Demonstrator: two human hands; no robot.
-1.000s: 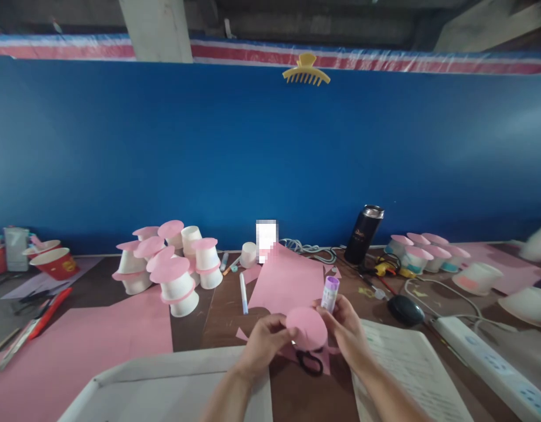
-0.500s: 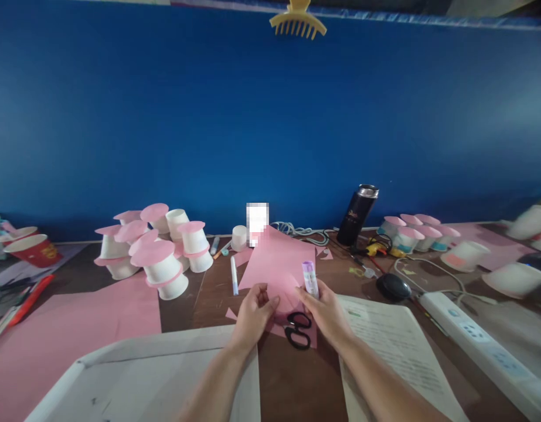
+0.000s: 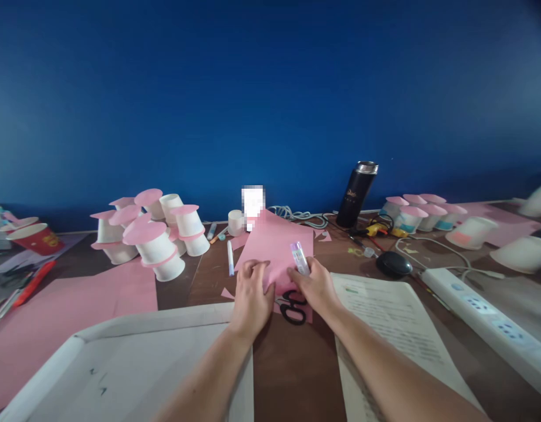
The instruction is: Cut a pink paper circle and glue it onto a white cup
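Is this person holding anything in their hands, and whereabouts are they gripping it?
The right hand holds a glue stick by its lower end. The left hand lies flat on pink paper, pressing rather than gripping.

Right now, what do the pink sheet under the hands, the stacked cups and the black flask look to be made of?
Pink sheet: thin matte paper or card, lying flat with cut edges and scraps beside it. Cups: probably white paper, matte, with pink paper discs on their upturned bases. Flask: likely metal, glossy black body with a shiny silver rim; plastic cannot be ruled out.
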